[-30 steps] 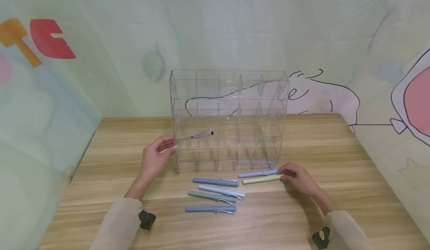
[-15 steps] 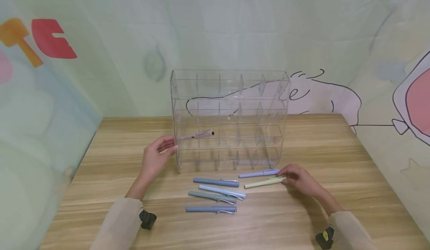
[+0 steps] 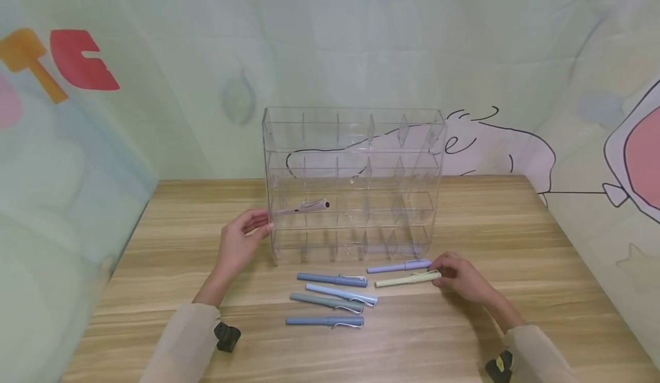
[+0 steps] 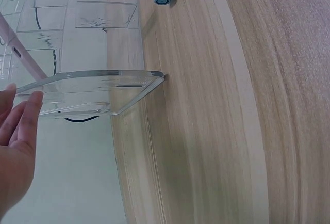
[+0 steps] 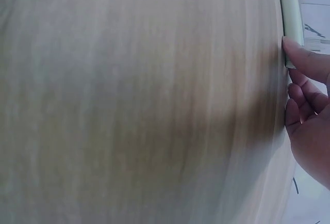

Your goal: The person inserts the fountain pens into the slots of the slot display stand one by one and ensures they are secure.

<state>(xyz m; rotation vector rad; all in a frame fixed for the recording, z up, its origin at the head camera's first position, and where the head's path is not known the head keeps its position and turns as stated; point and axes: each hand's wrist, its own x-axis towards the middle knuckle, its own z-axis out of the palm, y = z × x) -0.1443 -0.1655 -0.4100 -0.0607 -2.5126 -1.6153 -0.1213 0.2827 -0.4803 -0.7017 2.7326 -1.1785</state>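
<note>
A clear acrylic rack (image 3: 353,171) with several compartments stands upright on the table, a pinkish pen (image 3: 309,206) lying in a lower left one. My left hand (image 3: 241,240) grips the rack's left side, thumb at the front edge. In the left wrist view my left fingertips (image 4: 34,100) meet the clear panel. With my right hand (image 3: 459,277) I pinch the cap end of a pale green pen (image 3: 404,280); the right wrist view has the thumb (image 5: 304,59) against this end. Just behind it lies a lavender pen (image 3: 394,267), near my right fingers.
In front of the rack lie a dark blue pen (image 3: 330,279), a light blue pen (image 3: 340,294), a grey-green pen (image 3: 325,301) and a slate blue pen (image 3: 322,320), clips to the right. A printed cloth backdrop (image 3: 206,85) rises behind the wooden table (image 3: 412,343).
My right hand has shifted slightly right and toward me with the pale green pen, widening its gap from the lavender pen. The left hand stays on the rack.
</note>
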